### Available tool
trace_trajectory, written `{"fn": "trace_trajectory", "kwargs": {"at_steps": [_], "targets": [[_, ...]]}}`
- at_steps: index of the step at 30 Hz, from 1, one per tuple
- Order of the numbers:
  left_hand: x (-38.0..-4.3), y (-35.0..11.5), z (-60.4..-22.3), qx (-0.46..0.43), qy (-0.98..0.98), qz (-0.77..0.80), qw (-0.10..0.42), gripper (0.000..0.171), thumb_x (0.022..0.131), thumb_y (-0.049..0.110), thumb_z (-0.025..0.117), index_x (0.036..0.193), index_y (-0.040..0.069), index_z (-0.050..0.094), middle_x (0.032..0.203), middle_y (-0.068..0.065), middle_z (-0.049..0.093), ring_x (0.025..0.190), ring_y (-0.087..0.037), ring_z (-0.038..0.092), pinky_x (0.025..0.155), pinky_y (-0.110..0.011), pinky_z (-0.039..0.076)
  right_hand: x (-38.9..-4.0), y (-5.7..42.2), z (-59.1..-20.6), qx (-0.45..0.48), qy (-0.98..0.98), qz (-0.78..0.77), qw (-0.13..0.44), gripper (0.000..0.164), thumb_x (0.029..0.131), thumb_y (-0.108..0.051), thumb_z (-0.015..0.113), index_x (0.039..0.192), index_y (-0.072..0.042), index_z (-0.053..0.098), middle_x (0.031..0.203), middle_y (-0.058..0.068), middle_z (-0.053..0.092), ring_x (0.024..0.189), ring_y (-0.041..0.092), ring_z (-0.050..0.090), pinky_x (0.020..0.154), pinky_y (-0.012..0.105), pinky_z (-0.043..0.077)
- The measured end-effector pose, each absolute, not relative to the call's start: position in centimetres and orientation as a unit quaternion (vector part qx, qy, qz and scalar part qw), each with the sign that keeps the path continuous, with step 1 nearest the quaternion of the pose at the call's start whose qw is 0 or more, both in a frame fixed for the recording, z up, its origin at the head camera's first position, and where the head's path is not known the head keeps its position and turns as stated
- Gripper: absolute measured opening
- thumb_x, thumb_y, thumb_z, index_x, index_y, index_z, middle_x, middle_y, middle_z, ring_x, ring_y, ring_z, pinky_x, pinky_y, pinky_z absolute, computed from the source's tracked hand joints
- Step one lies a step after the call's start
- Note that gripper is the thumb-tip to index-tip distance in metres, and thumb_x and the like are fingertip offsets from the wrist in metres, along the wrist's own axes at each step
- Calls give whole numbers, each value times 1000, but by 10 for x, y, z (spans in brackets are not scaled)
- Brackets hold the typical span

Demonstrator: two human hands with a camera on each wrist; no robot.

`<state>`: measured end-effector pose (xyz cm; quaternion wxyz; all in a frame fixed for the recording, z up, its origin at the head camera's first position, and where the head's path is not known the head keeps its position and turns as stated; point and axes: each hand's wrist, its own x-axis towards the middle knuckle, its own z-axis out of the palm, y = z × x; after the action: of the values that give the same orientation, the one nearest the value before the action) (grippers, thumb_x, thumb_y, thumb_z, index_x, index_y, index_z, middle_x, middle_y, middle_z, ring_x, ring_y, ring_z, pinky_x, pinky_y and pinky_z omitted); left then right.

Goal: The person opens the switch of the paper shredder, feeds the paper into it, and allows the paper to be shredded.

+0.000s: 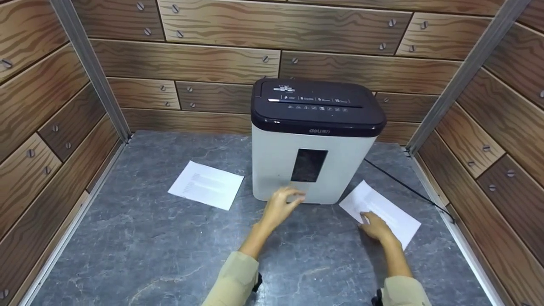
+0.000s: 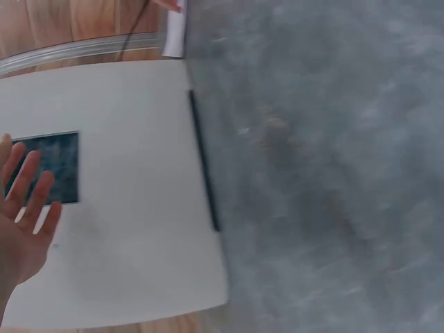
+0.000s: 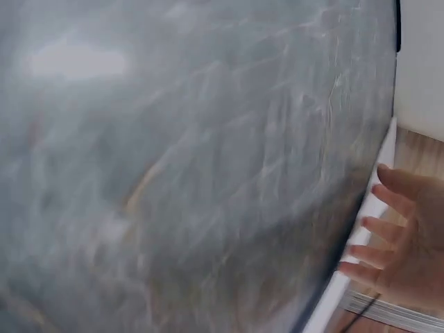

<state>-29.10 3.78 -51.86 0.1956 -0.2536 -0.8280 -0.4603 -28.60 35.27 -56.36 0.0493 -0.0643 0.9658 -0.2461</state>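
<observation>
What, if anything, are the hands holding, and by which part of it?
Nothing is held: the left hand is open by the shredder; the right hand is open at the right sheet.

We see a plain khaki left sleeve (image 1: 233, 276) and, to its right, a matching right sleeve (image 1: 406, 291). A small black piece (image 1: 257, 282) sits beside the left sleeve, possibly a strap, mostly hidden. Both hands (image 1: 278, 208) (image 1: 377, 226) are bare.

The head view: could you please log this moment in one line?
left hand: empty, before Deli paper shredder | right hand: at right printed sheet | left printed sheet: flat
</observation>
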Motion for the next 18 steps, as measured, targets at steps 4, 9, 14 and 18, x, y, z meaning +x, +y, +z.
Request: {"fn": "trace_trajectory", "kwargs": {"at_steps": [4, 9, 14, 18], "targets": [[-285, 40, -533, -224, -869, -428, 108, 19, 84, 24, 67, 98, 11, 71, 95, 0, 67, 89, -15, 60, 79, -26, 48, -263, 344, -559, -102, 964, -241, 53, 40, 78, -6, 62, 111, 14, 53, 113, 35, 49, 110, 51, 42, 93, 56, 35], [-282, 54, -546, -213, -914, -342, 40, 21, 83, 27, 68, 99, 12, 70, 94, 2, 66, 87, -14, 61, 75, -25, 49, -233, 315, -555, -134, 967, -210, 49, 40, 72, -10, 70, 107, 6, 60, 105, 29, 53, 97, 49, 50, 84, 58, 41], [-276, 80, -557, -206, -943, -262, 10, 36, 80, 31, 71, 105, 6, 65, 101, -7, 63, 94, -22, 59, 78, -30, 49, -220, 279, -551, -137, 977, -154, 62, 41, 73, -18, 73, 109, 0, 63, 97, 20, 54, 88, 44, 53, 74, 57, 45], [-270, 102, -567, -178, -965, -192, -5, 55, 76, 38, 73, 113, 0, 58, 112, -15, 56, 107, -29, 51, 85, -34, 47, -221, 258, -550, -147, 977, -141, 58, 40, 73, -18, 72, 109, -1, 63, 90, 16, 51, 83, 39, 52, 68, 54, 46]]}}
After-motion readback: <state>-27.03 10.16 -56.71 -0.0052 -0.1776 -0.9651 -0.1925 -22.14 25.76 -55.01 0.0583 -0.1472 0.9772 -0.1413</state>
